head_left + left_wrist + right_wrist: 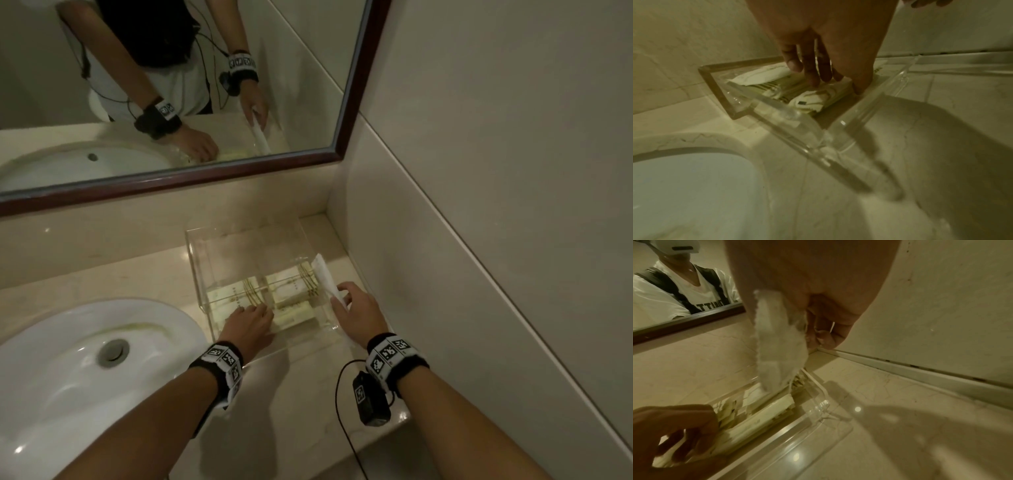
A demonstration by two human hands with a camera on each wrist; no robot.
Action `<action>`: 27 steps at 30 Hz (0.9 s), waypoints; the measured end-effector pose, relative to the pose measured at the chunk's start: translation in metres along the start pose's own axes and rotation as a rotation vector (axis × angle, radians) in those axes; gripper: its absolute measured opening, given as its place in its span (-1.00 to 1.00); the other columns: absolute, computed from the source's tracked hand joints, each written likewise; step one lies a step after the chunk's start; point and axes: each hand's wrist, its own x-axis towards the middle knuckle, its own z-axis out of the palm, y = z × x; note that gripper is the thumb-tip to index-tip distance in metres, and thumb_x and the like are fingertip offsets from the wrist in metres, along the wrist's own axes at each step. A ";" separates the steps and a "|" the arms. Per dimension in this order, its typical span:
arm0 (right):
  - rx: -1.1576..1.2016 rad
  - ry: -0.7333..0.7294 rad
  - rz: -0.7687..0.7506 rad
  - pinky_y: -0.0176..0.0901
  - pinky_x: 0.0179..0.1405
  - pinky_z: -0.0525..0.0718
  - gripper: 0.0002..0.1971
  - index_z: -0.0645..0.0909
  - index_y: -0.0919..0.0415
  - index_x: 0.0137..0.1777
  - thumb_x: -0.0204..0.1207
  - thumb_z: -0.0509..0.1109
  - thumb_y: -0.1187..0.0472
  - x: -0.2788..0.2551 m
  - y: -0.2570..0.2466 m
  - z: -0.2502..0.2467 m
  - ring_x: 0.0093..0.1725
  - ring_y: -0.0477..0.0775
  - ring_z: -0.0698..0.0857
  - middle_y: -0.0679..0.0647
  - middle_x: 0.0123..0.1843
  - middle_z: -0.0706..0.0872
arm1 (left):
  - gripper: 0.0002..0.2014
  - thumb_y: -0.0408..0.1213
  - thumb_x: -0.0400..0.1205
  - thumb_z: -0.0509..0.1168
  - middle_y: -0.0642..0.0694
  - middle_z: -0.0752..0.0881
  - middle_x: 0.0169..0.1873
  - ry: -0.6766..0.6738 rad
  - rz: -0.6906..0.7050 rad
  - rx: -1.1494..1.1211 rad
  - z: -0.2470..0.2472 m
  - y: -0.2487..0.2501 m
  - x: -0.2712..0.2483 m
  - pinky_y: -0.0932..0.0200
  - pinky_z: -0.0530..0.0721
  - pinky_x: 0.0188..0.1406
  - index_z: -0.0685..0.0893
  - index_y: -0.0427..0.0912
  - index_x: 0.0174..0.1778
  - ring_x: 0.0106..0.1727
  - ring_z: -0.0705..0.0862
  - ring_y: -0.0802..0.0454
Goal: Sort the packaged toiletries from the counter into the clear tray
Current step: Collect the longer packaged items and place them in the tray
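Nearest the head camera: two forearms with marker wristbands, a small black unit dangling on a cable under the right wrist. Beyond them, a clear tray (239,236) on the marble counter (102,270), set toward the counter's right rear corner, between the white sink basin (51,359) and the side wall. Mirror (339,113) above the back edge.

Left hand (248,323) inside the tray at its near left corner, fingers (813,76) extended and pressed flat on the cream, gold-striped packets (291,291) already lying along the near side. No curl round any one packet seen; taken as pressing, not gripping.

Right hand (356,311) at the tray's near right corner, pinching a long white sachet (323,277) by its near end. Sachet tilted up, far end out over the right side of the tray above the striped packets, not yet laid down. Right wrist view: sachet (777,344) hanging from thumb and fingers, lower tip just at the packets.

Step in hand, as judged: placing the sachet while the other hand holds the stack steady. Well along; no loose packets noted on the visible counter, though parts lay out of view.

Next move, as judged: lower the sachet flat beside or on the right-hand packets, then let go. Far half of the tray bare.
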 end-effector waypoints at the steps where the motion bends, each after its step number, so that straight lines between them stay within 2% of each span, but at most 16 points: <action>1: 0.000 -0.003 -0.005 -0.02 -0.24 0.73 -0.73 0.59 0.08 0.23 0.61 0.31 0.00 0.001 0.000 0.000 -0.23 0.06 0.70 -0.05 -0.21 0.67 | -0.60 0.04 0.55 0.32 -0.17 0.67 0.06 -0.015 -0.018 -0.023 0.001 0.000 0.001 0.05 0.57 -0.12 0.62 -0.20 0.13 0.01 0.70 -0.19; 3: -0.002 -0.010 -0.013 0.00 -0.23 0.74 -0.72 0.59 0.07 0.23 0.61 0.31 -0.01 0.003 -0.001 0.000 -0.22 0.07 0.71 -0.03 -0.19 0.68 | -0.60 0.01 0.66 0.16 -0.18 0.60 0.19 0.015 -0.062 -0.087 0.006 -0.001 0.003 0.01 0.52 -0.10 0.51 -0.21 0.28 0.14 0.64 -0.22; 6: 0.017 -0.031 -0.022 -0.02 -0.26 0.73 -0.71 0.59 0.06 0.24 0.59 0.34 -0.01 0.006 -0.002 0.001 -0.26 0.01 0.68 -0.04 -0.20 0.68 | -0.61 -0.01 0.66 0.13 -0.14 0.61 0.25 -0.005 -0.149 -0.219 0.008 -0.005 0.003 -0.04 0.61 0.03 0.50 -0.17 0.31 0.23 0.63 -0.17; 9: 0.047 -0.073 -0.057 0.03 -0.17 0.79 -0.69 0.63 0.07 0.23 0.55 0.40 -0.02 0.009 -0.003 0.002 -0.21 0.00 0.73 0.02 -0.13 0.77 | -0.65 0.00 0.64 0.16 -0.15 0.64 0.19 -0.002 -0.199 -0.292 0.011 -0.005 0.003 -0.05 0.63 0.05 0.53 -0.16 0.22 0.21 0.63 -0.17; 12: -0.008 -0.112 -0.107 -0.10 -0.04 0.72 -0.69 0.69 0.06 0.22 0.52 0.46 0.00 0.011 -0.007 0.000 -0.08 0.01 0.71 0.08 -0.01 0.74 | -0.62 0.08 0.60 0.22 -0.14 0.65 0.11 0.002 -0.215 -0.349 0.011 -0.005 0.000 0.04 0.54 -0.05 0.54 -0.15 0.16 0.14 0.64 -0.17; 14: -0.052 -0.153 -0.140 -0.12 -0.02 0.68 -0.73 0.71 0.03 0.18 0.51 0.48 0.03 0.010 -0.011 -0.002 -0.06 0.04 0.70 0.08 -0.01 0.72 | -0.61 0.11 0.58 0.23 -0.12 0.65 0.07 0.007 -0.220 -0.374 0.008 -0.009 -0.004 0.07 0.51 -0.10 0.54 -0.12 0.14 0.09 0.65 -0.14; 16: -0.099 -0.226 -0.184 -0.09 -0.05 0.69 -0.78 0.74 0.07 0.13 0.50 0.50 0.11 0.009 -0.015 -0.002 -0.06 0.05 0.71 0.09 -0.03 0.77 | -0.63 0.10 0.58 0.23 -0.11 0.66 0.02 0.022 -0.239 -0.401 0.004 -0.015 -0.010 0.05 0.54 -0.07 0.56 -0.10 0.12 0.06 0.65 -0.14; 18: -0.133 -0.301 -0.236 -0.03 -0.02 0.73 -0.82 0.77 0.09 0.07 0.47 0.52 0.18 0.009 -0.019 -0.001 -0.05 0.05 0.76 0.06 -0.05 0.82 | -0.69 0.10 0.56 0.25 -0.11 0.67 -0.01 0.032 -0.292 -0.416 0.000 -0.023 -0.019 0.03 0.57 -0.05 0.54 -0.09 -0.04 0.03 0.66 -0.15; 20: -0.167 -0.349 -0.291 -0.06 0.02 0.76 -0.85 0.79 0.07 0.01 0.45 0.54 0.18 0.009 -0.025 0.002 -0.06 -0.02 0.79 0.02 -0.07 0.85 | -0.68 0.12 0.52 0.30 -0.10 0.68 -0.04 0.045 -0.329 -0.457 -0.001 -0.032 -0.028 0.03 0.59 -0.11 0.44 -0.04 -0.14 0.00 0.67 -0.17; 22: -0.216 -0.390 -0.346 -0.16 0.09 0.74 -0.85 0.80 0.08 0.00 0.44 0.56 0.17 0.009 -0.031 0.009 -0.04 -0.05 0.80 0.01 -0.05 0.86 | -0.63 0.10 0.47 0.38 -0.07 0.67 -0.03 0.063 -0.312 -0.531 0.003 -0.038 -0.038 0.05 0.60 -0.13 0.46 -0.04 0.00 -0.03 0.68 -0.16; 24: -0.268 -0.450 -0.386 -0.26 0.17 0.67 -0.82 0.79 0.10 0.02 0.43 0.58 0.17 0.008 -0.035 0.019 0.02 -0.06 0.79 0.01 0.00 0.86 | -0.53 0.05 0.46 0.43 -0.04 0.62 0.05 0.060 -0.237 -0.576 0.008 -0.043 -0.049 0.07 0.65 -0.05 0.50 -0.05 0.20 0.00 0.68 -0.10; 25: -0.289 -0.480 -0.405 -0.24 0.22 0.64 -0.80 0.79 0.11 0.04 0.42 0.59 0.17 0.008 -0.037 0.025 0.05 -0.05 0.78 0.02 0.01 0.85 | -0.57 0.01 0.48 0.42 -0.03 0.61 0.08 0.057 -0.194 -0.577 0.009 -0.044 -0.053 0.09 0.65 -0.02 0.55 -0.04 0.21 0.02 0.68 -0.07; 27: -0.309 -0.522 -0.438 -0.13 0.32 0.57 -0.79 0.76 0.13 0.05 0.43 0.58 0.18 0.006 -0.041 0.035 0.08 -0.01 0.76 0.02 0.03 0.84 | -0.80 -0.10 0.51 0.39 -0.04 0.65 0.06 0.045 -0.143 -0.553 0.012 -0.045 -0.060 0.14 0.64 -0.03 0.69 -0.04 0.01 0.00 0.70 -0.06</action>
